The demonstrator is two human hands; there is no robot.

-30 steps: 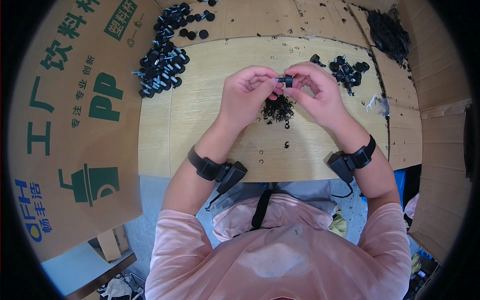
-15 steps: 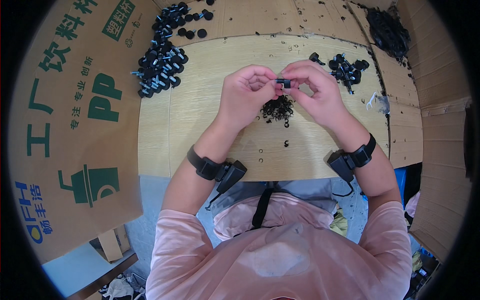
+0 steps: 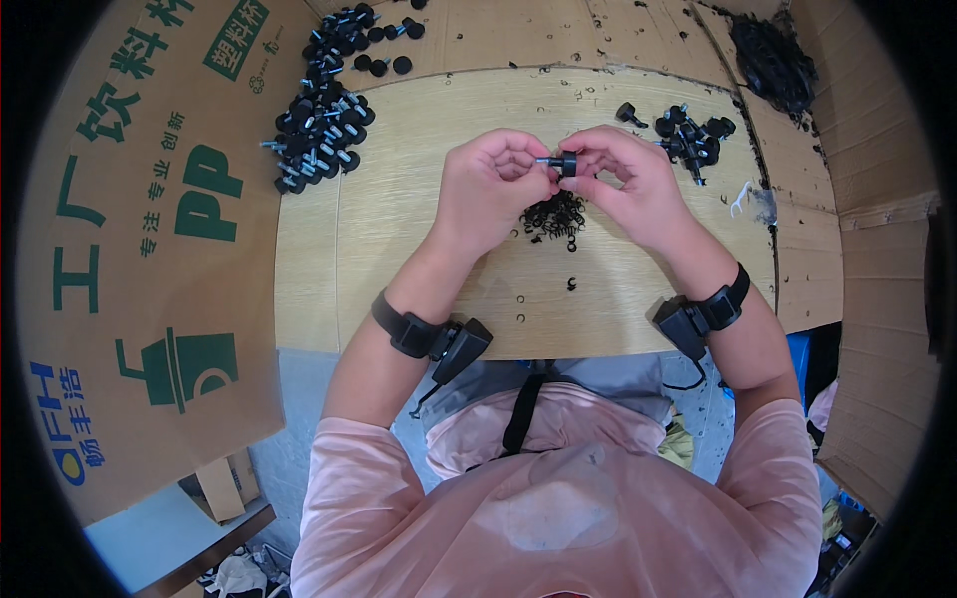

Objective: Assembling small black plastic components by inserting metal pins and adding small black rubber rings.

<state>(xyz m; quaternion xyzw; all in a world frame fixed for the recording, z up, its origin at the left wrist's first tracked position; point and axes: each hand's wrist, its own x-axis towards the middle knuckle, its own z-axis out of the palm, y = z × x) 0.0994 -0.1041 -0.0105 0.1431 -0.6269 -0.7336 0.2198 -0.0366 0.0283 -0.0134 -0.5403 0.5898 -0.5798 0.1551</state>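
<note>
Between my two hands, above the table, is a black-headed screw [image 3: 568, 164] with a short metal shank pointing left. My right hand [image 3: 630, 184] pinches its round black head between thumb and fingers. My left hand [image 3: 490, 189] is closed at the shank end, its thumb and fingertips on the screw. Whether anything else small is in the left fingers, I cannot make out. Just below the hands lies a pile of small black C-shaped clips [image 3: 553, 217]. A few loose clips [image 3: 571, 284] lie nearer to me.
Many black-headed screws [image 3: 324, 140] are heaped at the far left. A smaller group [image 3: 693, 140] lies at the right, with a single screw [image 3: 628, 116] beside it. A black bundle [image 3: 773, 65] sits in the far right corner. Cardboard walls [image 3: 150, 249] flank the table [image 3: 419, 319].
The screw has come further into view between the fingers. Its metal shank and round head now show, and my right fingers have shifted slightly on the head.
</note>
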